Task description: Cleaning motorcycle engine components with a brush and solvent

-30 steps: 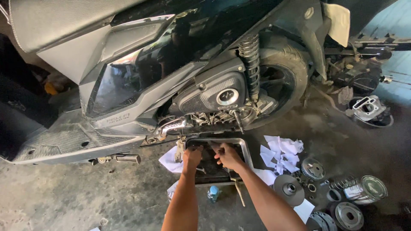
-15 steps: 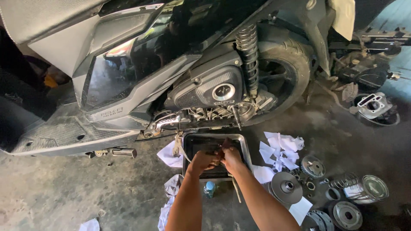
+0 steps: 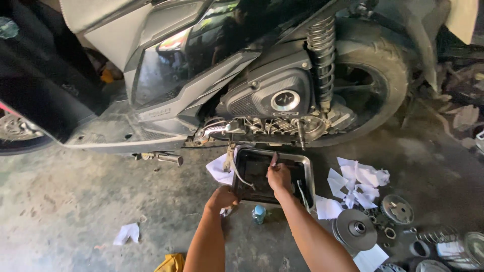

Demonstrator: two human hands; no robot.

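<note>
Small bottle [image 3: 258, 213] with pale blue cap, upright on concrete floor [image 3: 75, 211], just beside near edge of metal tray [image 3: 308, 174]; label not legible. Round silver badge [image 3: 285, 100] centred on dark engine cover [image 3: 267, 95] of scooter [image 3: 212, 75]; small raised lettering on grey side panel [image 3: 156, 113], too small to tell. Crumpled white paper scraps [image 3: 360, 179] right of tray, one more [image 3: 126, 233] lying well apart at lower left, another [image 3: 220, 168] tucked at tray's left corner. Yellow cloth [image 3: 171, 263] at bottom edge.

Right hand [image 3: 279, 177] over dark inside of tray, fingers curled round a thin dark tool [image 3: 274, 159], tip pointing up toward underside of engine. Left hand [image 3: 222, 198] closed on tray's near left corner, knuckles up; exact grip hidden by back of hand. Thin wire [image 3: 241, 179] curving down into tray between both hands.

Tray flat on floor directly beneath engine, beside rear wheel [image 3: 383, 75] and coiled shock spring [image 3: 321, 55]. Round metal pulley [image 3: 356, 229], toothed disc [image 3: 397, 209] and loose rings [image 3: 389, 232] scattered on floor at lower right.
</note>
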